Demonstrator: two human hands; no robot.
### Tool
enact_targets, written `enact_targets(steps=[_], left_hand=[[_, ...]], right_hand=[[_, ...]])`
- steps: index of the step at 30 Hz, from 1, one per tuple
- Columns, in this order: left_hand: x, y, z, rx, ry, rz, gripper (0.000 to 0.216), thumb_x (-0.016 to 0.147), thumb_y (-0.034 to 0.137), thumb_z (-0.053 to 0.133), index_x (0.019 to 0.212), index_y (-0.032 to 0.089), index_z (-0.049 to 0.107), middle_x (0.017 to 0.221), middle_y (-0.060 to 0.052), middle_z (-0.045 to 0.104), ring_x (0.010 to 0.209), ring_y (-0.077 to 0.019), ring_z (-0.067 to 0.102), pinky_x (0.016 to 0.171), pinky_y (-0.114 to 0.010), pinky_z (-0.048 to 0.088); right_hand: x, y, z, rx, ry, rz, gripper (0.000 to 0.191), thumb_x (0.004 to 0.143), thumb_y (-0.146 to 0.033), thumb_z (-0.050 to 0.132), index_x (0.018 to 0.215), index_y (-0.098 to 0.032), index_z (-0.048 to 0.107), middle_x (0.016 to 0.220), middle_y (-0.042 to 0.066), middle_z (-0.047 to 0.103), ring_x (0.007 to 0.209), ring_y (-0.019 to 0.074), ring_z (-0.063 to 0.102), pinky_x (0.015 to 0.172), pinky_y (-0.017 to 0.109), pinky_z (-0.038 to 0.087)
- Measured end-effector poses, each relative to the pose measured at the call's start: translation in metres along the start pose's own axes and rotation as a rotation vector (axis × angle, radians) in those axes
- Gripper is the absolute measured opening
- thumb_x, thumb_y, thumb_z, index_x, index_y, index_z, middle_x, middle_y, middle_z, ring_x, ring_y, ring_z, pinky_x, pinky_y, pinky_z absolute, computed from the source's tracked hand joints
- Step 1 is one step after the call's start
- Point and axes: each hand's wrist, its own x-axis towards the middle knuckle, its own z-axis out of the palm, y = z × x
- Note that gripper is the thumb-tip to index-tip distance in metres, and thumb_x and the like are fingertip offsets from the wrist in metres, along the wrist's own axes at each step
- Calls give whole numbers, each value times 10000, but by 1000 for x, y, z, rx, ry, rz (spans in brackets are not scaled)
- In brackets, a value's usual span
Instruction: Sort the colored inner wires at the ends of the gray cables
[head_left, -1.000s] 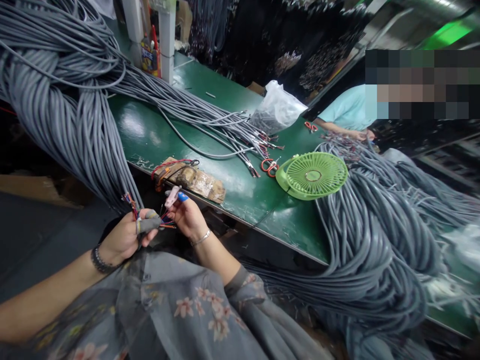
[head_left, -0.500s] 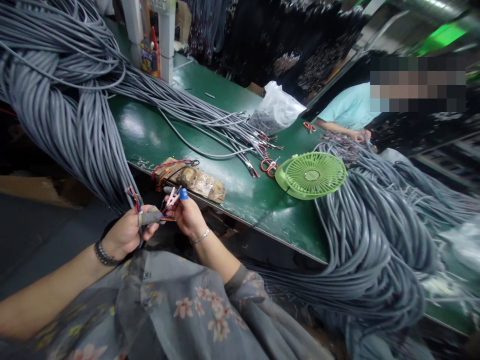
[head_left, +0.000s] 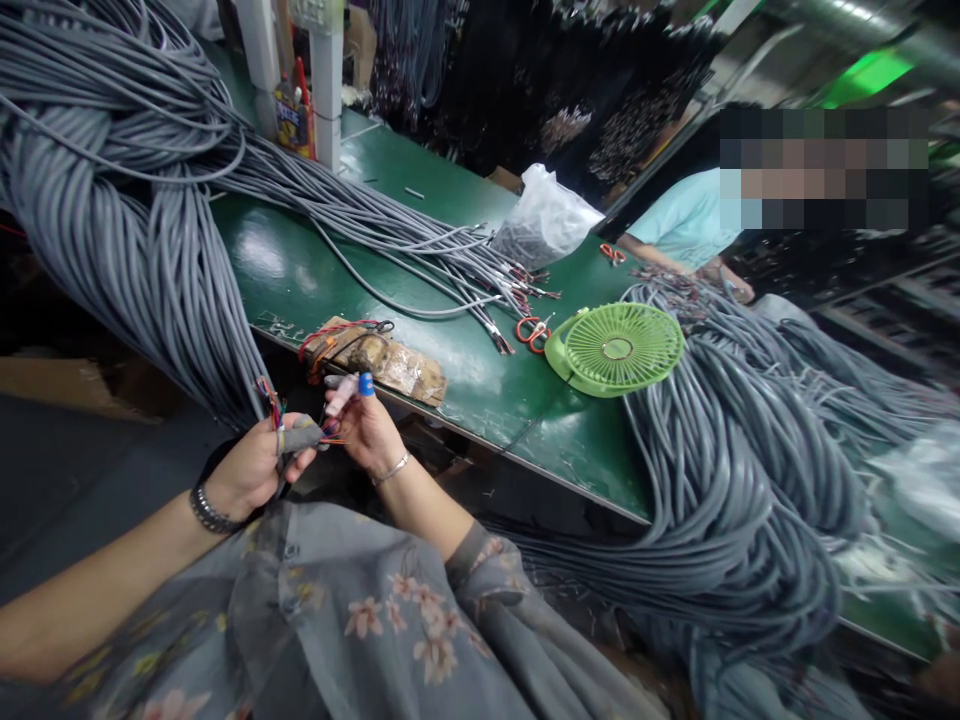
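Observation:
My left hand [head_left: 251,465] is closed around the end of a grey cable [head_left: 298,437], a grey cot on its thumb. Thin red, blue and orange wires [head_left: 330,432] fan out from that cable end. My right hand [head_left: 367,428] pinches a small pink snipping tool [head_left: 342,393] right at those wires; its forefinger wears a blue cot. Both hands hover below the near edge of the green table [head_left: 480,375], above my flowered lap. A thick grey cable bundle [head_left: 142,250] hangs off the table just left of my left hand.
A brown taped block [head_left: 382,362] with red wire lies at the table edge. Red-handled scissors [head_left: 531,331] and a green fan [head_left: 616,349] lie mid-table, a plastic bag [head_left: 546,220] behind. More grey cables [head_left: 750,480] pile right. Another person [head_left: 694,230] works across the table.
The pink tool in my right hand opened its blades half a second ago and is closed again at the wires. The view drifted slightly; both hands stay in place.

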Motion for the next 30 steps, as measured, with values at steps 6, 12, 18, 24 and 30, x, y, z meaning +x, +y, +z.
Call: enact_targets(steps=[6,12,18,24,30], left_hand=[[-14,-5,0,4,18,61,323,463,404,849,499,199,603,398,28,526,339,-61,372,344,-190,250],[-16,-6,9,-46,92,140,301,487,369,837,492,197,590,418,33,536,355,-64,414,349,-186,291],[-12,-6,17,-57,126,153,337,466,376,845,469,194,562,405,37,540,340,-60,418,349,-180,304],[-10,-10,18,-50,171,157,312,468,375,833,481,191,581,411,39,555,342,-62,426,358,-182,318],[-9,-12,16,-12,162,178,316,503,381,831,491,193,577,431,37,551,372,-72,441,373,-191,336]], right_hand=[[-5,-2,-10,-44,-120,43,463,992,-602,509,876,-190,685,759,29,712,579,114,580,513,202,482],[-7,-2,-10,-87,-92,-10,320,989,-434,592,864,-167,717,719,28,697,587,109,576,529,192,483],[-2,-2,-7,-33,-107,35,314,980,-446,616,846,-175,703,719,14,701,581,115,573,531,209,486],[5,3,-8,18,-91,4,258,928,-421,705,853,-175,698,684,0,692,566,119,560,529,217,473],[2,4,-5,37,-69,4,293,938,-463,684,844,-186,693,718,8,693,589,124,561,535,221,459]])
